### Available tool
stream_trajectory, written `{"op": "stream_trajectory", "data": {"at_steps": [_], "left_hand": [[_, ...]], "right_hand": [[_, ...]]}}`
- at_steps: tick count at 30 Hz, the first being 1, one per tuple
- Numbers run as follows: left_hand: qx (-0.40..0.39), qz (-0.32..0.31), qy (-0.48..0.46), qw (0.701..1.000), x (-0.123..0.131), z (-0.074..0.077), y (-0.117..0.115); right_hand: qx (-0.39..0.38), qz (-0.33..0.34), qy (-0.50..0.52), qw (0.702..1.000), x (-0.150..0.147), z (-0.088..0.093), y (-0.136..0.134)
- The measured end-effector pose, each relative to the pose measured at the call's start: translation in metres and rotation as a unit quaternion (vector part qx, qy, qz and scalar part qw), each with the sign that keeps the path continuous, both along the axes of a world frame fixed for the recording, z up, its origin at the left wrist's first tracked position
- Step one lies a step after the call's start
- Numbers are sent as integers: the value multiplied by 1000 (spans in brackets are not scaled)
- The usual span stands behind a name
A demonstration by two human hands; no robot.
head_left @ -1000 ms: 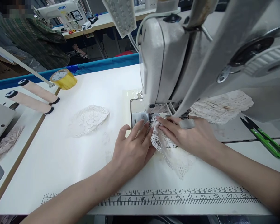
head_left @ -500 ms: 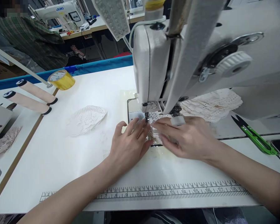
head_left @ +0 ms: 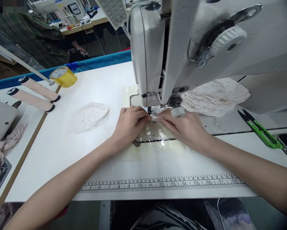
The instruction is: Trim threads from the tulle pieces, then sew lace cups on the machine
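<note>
A piece of white lace point(head_left: 157, 110) lies under the needle area of the sewing machine point(head_left: 149, 64). On its near edge, my left hand point(head_left: 131, 124) is closed in a pinch, thumb against fingers, just left of the presser foot. Close by on the right, my right hand point(head_left: 187, 127) pinches the same edge between thumb and fingers. Much of the lace is hidden by the hands and machine head. Below the hands, the needle plate area point(head_left: 153, 135) shows under shiny clear film.
A lace piece point(head_left: 90, 116) lies left. Stacked lace pieces point(head_left: 212, 97) rest behind my right hand, near green thread snips point(head_left: 263, 131). Yellow tape point(head_left: 63, 76) and two thread cones point(head_left: 30, 99) are at far left. A printed ruler point(head_left: 162, 184) runs along the front edge. Another person point(head_left: 30, 38) sits beyond.
My fingers have gone from lying spread over the lace to pinching its near edge. Both hands have drawn up and away from the plate's front, which now shows. The view has shifted slightly.
</note>
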State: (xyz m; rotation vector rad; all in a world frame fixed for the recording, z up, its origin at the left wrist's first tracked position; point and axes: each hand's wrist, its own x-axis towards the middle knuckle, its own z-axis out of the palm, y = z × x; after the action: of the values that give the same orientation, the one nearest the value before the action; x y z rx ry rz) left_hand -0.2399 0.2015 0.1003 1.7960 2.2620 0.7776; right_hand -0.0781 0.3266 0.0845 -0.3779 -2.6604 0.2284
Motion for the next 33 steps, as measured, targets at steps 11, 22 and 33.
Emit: {"op": "stream_trajectory", "data": {"at_steps": [11,22,33], "left_hand": [[122,-114,356,919,19,-8,-37],[102,-89,351,927,21,-4,-37],[123,-56,334,933,11,-12,-27]], "right_hand": [[160,150,50,974,5,8,-5],[197,145,56,968,3,6,-4],[219,120,27,968,0,1,3]]}}
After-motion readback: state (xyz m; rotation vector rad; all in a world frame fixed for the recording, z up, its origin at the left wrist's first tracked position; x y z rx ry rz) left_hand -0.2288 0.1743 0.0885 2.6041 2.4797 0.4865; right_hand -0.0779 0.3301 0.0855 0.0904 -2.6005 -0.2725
